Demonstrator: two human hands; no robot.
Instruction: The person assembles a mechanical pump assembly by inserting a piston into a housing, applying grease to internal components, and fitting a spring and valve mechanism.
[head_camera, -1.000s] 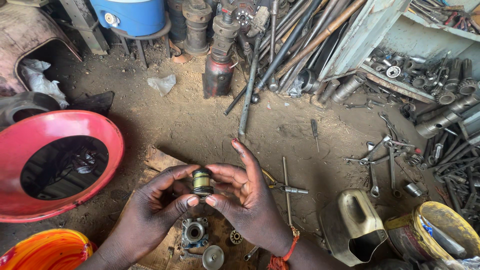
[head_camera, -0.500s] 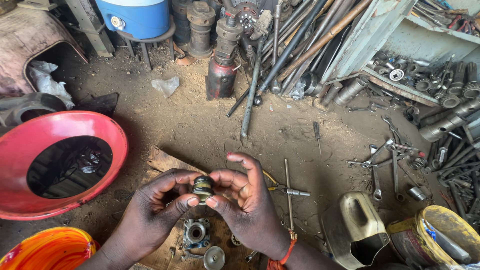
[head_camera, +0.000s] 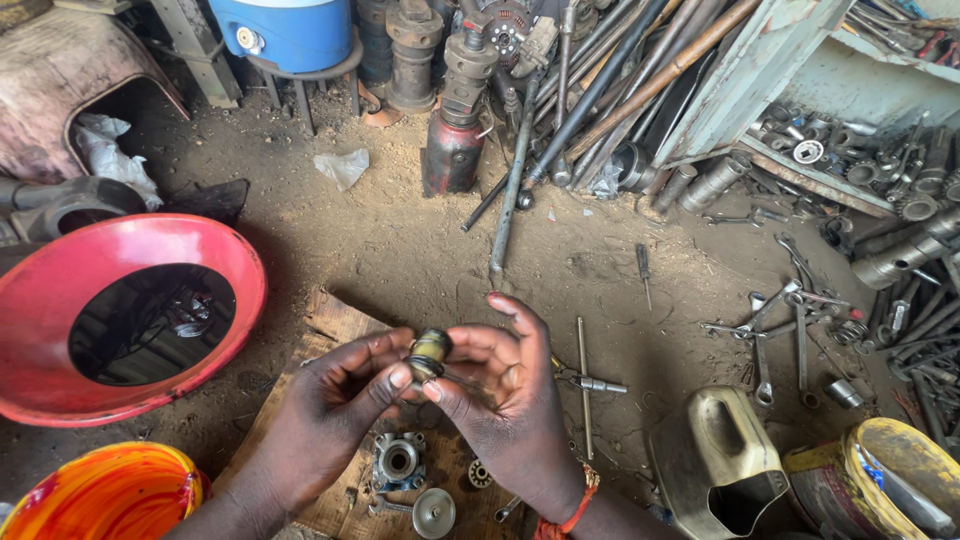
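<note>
- Landmark: the wooden board (head_camera: 330, 330) lying on the dirt floor (head_camera: 400, 240), under both hands.
- Far left of the board, a red basin (head_camera: 60, 290) holds dark liquid; an orange bucket (head_camera: 100, 495) sits just below the basin, at the board's lower left.
- The left hand (head_camera: 335, 420) hovers over the board, its grip pinched shut on the small cylindrical part (head_camera: 430, 350), thumb and forefinger pressing the part's lower end.
- The small cylindrical part, brass-coloured with a dark band, is held upright in the air above the board's upper edge, between the two hands.
- On the board, below the hands, lie a grey metal hub (head_camera: 398, 462), a round disc (head_camera: 434, 512) and a small ring (head_camera: 480, 473).
- The right hand (head_camera: 510, 400) meets the left over the board, its grip closed on the same part from the other side, fingers curled round it.
- Just right of the board, a T-shaped wrench (head_camera: 583, 385) lies on the floor.
- Further right of the board, a yellowish jerrycan (head_camera: 715, 465) with its side cut open, and spanners (head_camera: 770, 335) scattered near it.
</note>
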